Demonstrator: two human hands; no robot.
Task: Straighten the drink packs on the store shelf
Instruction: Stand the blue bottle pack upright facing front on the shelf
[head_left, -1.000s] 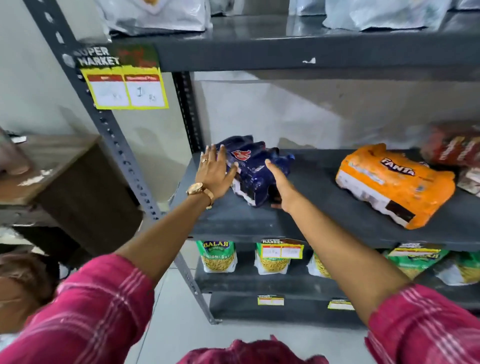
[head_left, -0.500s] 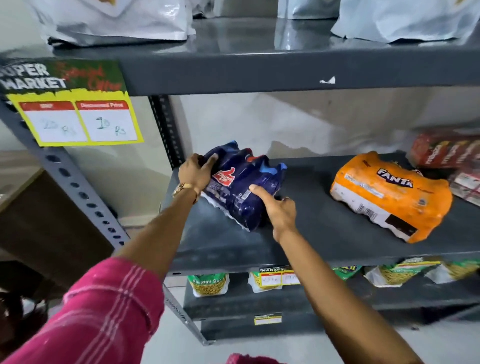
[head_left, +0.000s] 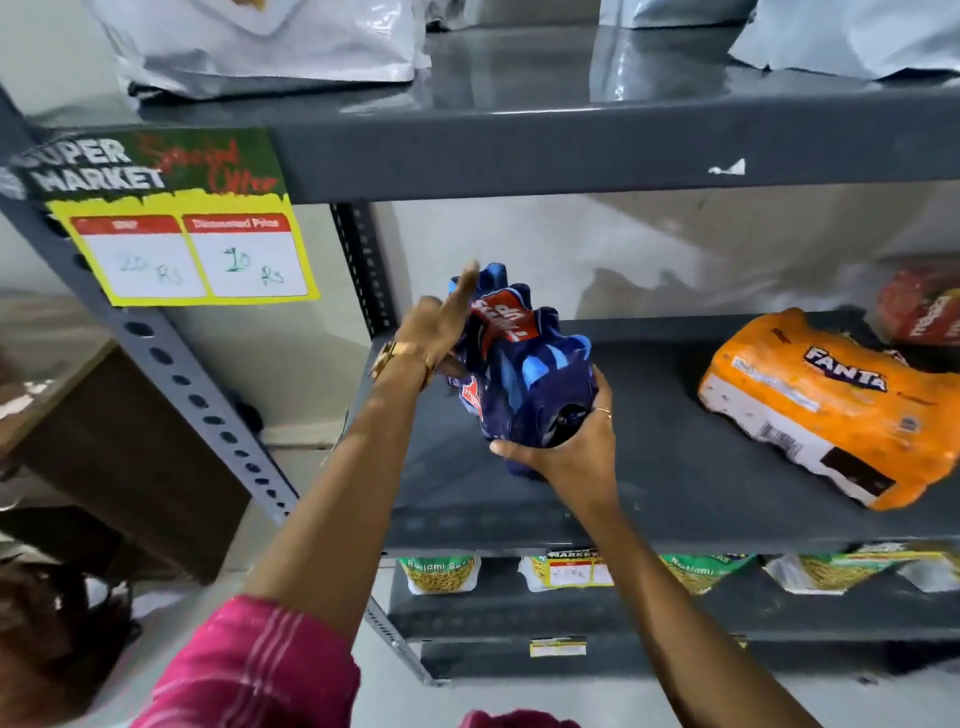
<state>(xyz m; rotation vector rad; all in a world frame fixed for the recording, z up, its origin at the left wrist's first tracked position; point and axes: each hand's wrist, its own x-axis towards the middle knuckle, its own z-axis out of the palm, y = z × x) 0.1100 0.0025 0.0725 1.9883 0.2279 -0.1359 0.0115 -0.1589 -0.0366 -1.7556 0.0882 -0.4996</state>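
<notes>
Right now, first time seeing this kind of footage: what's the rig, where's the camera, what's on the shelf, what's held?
No machine here: a person's two bare hands, filmed by one wide-angle camera worn on the head, looking forward and down. The right hand grips the near end of a dark blue drink pack; the left hand lays straight fingers against its left side. The pack is tipped up over a grey shelf. An orange Fanta pack lies askew to the right, untouched.

Bright, soft light, maybe from the left. Shiny glare on top shelf (head_left: 519, 65). Blurry left hand (head_left: 441, 332). Bent edges.
</notes>
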